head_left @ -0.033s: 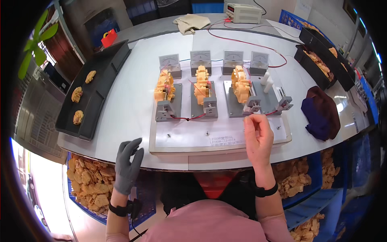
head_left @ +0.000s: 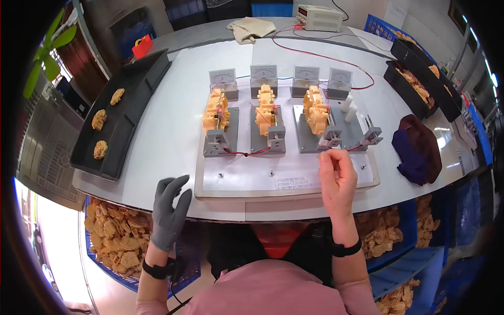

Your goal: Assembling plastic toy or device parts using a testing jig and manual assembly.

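My left hand [head_left: 171, 214], in a grey glove, hangs over the front edge of the table left of the white test board [head_left: 236, 184]. Its thumb and fingers are apart, with nothing between them. My bare right hand [head_left: 338, 181] is over the board's right front. Its fingers are pinched just below a small grey metal clamp [head_left: 329, 139]; what they hold, if anything, is hidden. Yellow plastic gear assemblies sit in the fixtures: a left one [head_left: 215, 113], a middle one [head_left: 266, 113] and a right one [head_left: 316, 113]. A grey base plate [head_left: 353, 123] beside the right one carries white posts [head_left: 348, 110].
Several dial meters [head_left: 263, 79] line the board's back, wired to a power supply [head_left: 320, 18]. A black tray [head_left: 113, 152] at left holds yellow parts. Black bins [head_left: 407, 86] and a dark cloth [head_left: 418, 149] lie at right. Crates of yellow parts [head_left: 118, 236] stand below.
My left hand has shifted slightly right and up, its fingers still apart. My right hand stays almost in place by the clamp. The whole view has shifted a little.
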The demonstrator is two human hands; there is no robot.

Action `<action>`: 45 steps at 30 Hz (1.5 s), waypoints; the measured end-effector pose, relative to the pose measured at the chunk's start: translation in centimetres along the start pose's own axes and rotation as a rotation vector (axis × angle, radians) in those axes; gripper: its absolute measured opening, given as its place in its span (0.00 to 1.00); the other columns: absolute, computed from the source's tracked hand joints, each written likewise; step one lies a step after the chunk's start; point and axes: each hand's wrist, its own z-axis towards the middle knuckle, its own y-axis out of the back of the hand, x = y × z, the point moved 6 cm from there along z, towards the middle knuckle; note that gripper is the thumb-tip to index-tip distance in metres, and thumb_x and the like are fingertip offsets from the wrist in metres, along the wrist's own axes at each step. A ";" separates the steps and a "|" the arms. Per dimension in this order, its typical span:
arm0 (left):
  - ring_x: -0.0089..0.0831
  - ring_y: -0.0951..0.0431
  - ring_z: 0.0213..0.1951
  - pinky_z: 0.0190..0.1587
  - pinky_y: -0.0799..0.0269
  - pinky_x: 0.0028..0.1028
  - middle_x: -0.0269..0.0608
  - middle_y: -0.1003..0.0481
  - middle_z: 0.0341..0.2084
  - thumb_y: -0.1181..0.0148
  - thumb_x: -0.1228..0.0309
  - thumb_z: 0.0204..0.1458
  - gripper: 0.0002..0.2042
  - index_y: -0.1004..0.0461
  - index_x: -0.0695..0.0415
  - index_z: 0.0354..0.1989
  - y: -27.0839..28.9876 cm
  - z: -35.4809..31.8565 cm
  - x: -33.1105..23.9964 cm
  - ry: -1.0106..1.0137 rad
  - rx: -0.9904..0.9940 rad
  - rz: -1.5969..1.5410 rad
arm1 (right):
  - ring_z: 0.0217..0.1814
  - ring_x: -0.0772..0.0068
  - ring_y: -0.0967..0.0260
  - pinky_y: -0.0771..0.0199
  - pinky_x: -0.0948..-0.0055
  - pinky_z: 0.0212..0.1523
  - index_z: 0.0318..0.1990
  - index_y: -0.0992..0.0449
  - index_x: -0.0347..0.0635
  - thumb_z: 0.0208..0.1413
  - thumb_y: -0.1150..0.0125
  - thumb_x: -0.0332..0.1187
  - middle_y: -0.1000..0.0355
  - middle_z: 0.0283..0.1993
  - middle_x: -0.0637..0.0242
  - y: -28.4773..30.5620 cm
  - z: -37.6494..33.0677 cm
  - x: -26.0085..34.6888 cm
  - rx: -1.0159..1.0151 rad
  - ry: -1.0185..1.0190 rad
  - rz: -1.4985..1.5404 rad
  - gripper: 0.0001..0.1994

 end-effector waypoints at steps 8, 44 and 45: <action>0.45 0.29 0.48 0.50 0.30 0.39 0.42 0.25 0.40 0.34 0.71 0.51 0.09 0.19 0.54 0.40 -4.0 3.0 -3.0 -0.230 0.008 0.034 | 0.26 0.87 0.44 0.40 0.83 0.29 0.36 0.27 0.36 0.66 0.41 0.33 0.33 0.25 0.77 -0.4 -0.2 -0.5 0.030 -0.032 -0.099 0.09; 0.40 0.31 0.48 0.52 0.33 0.35 0.42 0.27 0.39 0.36 0.73 0.52 0.05 0.19 0.56 0.37 -5.2 3.3 -2.4 -0.071 -0.016 -0.023 | 0.38 0.64 0.30 0.34 0.65 0.40 0.43 0.20 0.45 0.50 0.30 0.28 0.26 0.38 0.68 -6.1 -2.3 3.0 0.336 0.348 -0.580 0.12; 0.40 0.31 0.48 0.52 0.33 0.35 0.42 0.27 0.39 0.36 0.73 0.52 0.05 0.19 0.56 0.37 -5.3 3.3 -2.5 -0.088 -0.005 -0.032 | 0.38 0.64 0.30 0.34 0.65 0.40 0.43 0.20 0.45 0.50 0.30 0.28 0.26 0.38 0.68 -6.3 -2.1 2.8 0.319 0.341 -0.595 0.12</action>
